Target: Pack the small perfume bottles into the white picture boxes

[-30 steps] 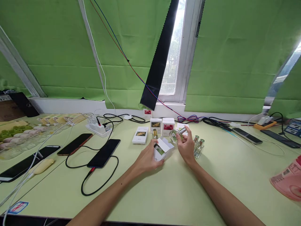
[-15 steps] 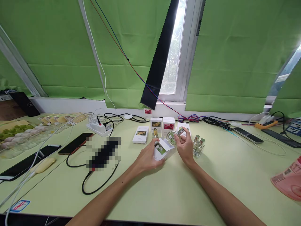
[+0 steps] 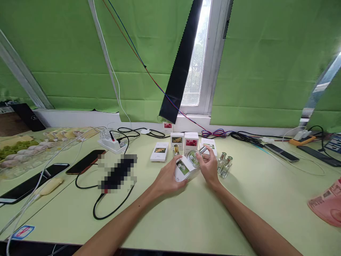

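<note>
My left hand [image 3: 167, 177] is wrapped round a small white box [image 3: 183, 169] with a picture of white flowers on green. In my right hand [image 3: 209, 168] is a round clear glass perfume bottle [image 3: 193, 157] with a silver cap, pinched near its neck and tilted. The bottle's base lies right against the box's upper end; whether any of it is inside the box I cannot tell. A gold-capped glass bottle [image 3: 176, 150] stands just behind my left hand. Beside my right hand are slim glass bottles [image 3: 226, 168] with silver caps.
Behind my hands stand white boxes with a yellow-flower picture [image 3: 177, 140] and a red-flower picture [image 3: 191, 142]. Another white box [image 3: 159, 152] lies left of them. Phones [image 3: 85, 161], a power strip [image 3: 113, 144] and cables cover the left; a pink packet [image 3: 326, 206] is far right.
The round perfume bottle in my right hand has come slightly down and closer to the white box. The box has turned so its picture side faces up more.
</note>
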